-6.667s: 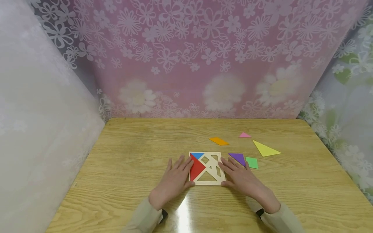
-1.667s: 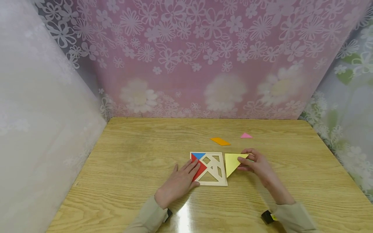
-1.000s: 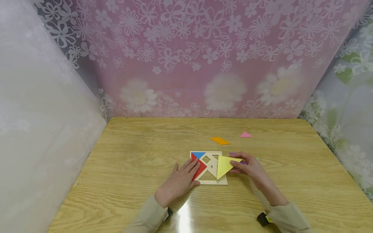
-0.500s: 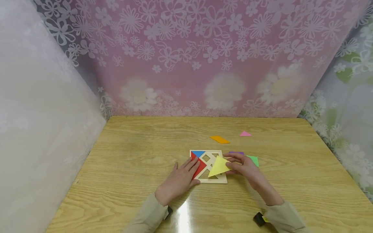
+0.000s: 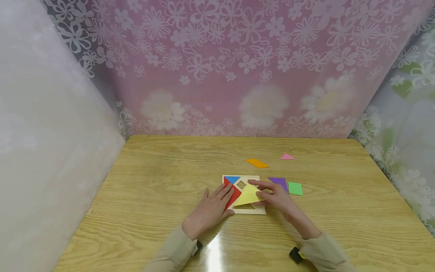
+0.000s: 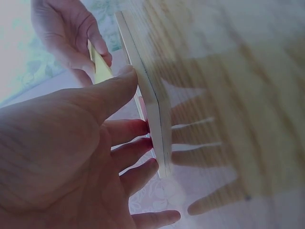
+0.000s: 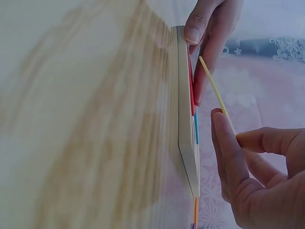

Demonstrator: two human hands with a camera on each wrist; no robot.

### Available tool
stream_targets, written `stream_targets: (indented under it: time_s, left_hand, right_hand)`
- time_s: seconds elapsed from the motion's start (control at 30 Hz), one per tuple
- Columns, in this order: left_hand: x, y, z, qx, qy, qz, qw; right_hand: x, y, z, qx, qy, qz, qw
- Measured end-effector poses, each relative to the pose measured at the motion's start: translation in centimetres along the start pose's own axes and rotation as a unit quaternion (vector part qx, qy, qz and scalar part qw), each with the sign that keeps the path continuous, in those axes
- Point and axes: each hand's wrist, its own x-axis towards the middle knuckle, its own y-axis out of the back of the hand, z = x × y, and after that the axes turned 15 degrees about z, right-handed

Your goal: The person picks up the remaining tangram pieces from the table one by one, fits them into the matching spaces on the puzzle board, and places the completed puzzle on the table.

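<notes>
A square wooden tangram tray [image 5: 249, 212] lies on the table with a red triangle [image 5: 235, 194] and a blue triangle [image 5: 232, 179] set in its left side. My left hand [image 5: 205, 213] rests flat on that side, straight fingertips on the red triangle and thumb at the tray's front edge. Between thumb and fingers my right hand [image 5: 282, 200] pinches a large yellow triangle [image 5: 247, 195] over the tray. In the right wrist view the yellow triangle [image 7: 217, 90] is tilted and raised off the tray. Part of the cutouts is hidden beneath it.
Right of the tray a purple triangle [image 5: 279, 183] and a green square [image 5: 295, 188] lie on the wooden table [image 5: 163, 173]. Farther back are an orange parallelogram [image 5: 257, 163] and a small pink triangle [image 5: 287, 156]. A floral curtain [image 5: 217, 75] hangs behind the table.
My right hand has picked up the yellow triangle from the table, carried it left over the tray and turned it. Its fingers left the tray's right edge earlier. My left hand stays put.
</notes>
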Motion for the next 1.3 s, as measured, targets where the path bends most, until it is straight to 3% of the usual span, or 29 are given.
stream_targets:
  time_s: [0.33,0.57,0.77,1.3]
  left_hand:
    - [0.0,0.0,0.0,0.009,-0.006,0.006,0.9999]
    - [0.0,-0.1,0.0,0.014,-0.007,0.004,0.9999]
    - [0.0,-0.2,-0.1,0.015,-0.006,0.007,0.9998]
    - [0.1,-0.2,-0.3,0.015,-0.009,0.011,0.9998]
  right_hand:
    - [-0.1,-1.3,-0.4,-0.056,0.049,0.000,0.997]
    - [0.0,-1.5,-1.0,-0.166,0.116,0.018,0.979]
    - [-0.2,-1.6,-1.2,-0.217,0.135,0.002,0.967]
    - [-0.4,-2.2,-2.0,-0.285,0.176,0.006,0.942]
